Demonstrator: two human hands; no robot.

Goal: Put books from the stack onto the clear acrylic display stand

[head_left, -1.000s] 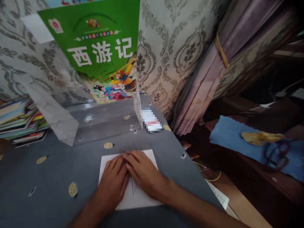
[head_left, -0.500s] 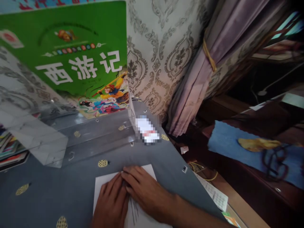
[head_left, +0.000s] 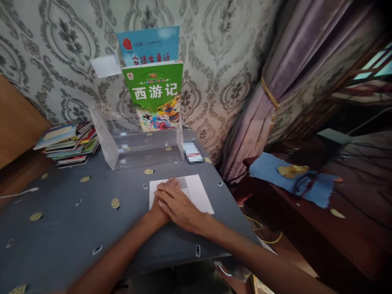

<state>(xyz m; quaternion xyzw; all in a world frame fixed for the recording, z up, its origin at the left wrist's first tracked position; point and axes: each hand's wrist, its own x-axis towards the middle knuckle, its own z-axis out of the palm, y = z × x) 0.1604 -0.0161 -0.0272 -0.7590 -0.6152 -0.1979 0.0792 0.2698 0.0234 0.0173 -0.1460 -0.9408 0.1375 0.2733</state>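
Observation:
On the desk [head_left: 76,232], a white sheet of paper [head_left: 200,194] lies under both of my hands. My left hand [head_left: 158,207] rests flat on the sheet, its fingers stretched forward and partly covered. Across it lies my right hand [head_left: 180,206], palm down, with its fingers extended over the back of the left. A greyish patch with a small pale rectangle shows on the paper just beyond the right hand; what it is I cannot make out. Neither hand appears to grip anything.
Behind the paper stands a clear acrylic rack [head_left: 107,143] with a green book [head_left: 156,92] and a blue book [head_left: 150,45]. A blurred-out phone-like object [head_left: 192,152] lies beside it. Stacked books [head_left: 72,143] sit at the left. A blue cloth [head_left: 263,167] lies on the dark red surface to the right.
The view has pulled back, so more of the desk and rack shows. My right hand has shifted from beside my left hand to on top of it.

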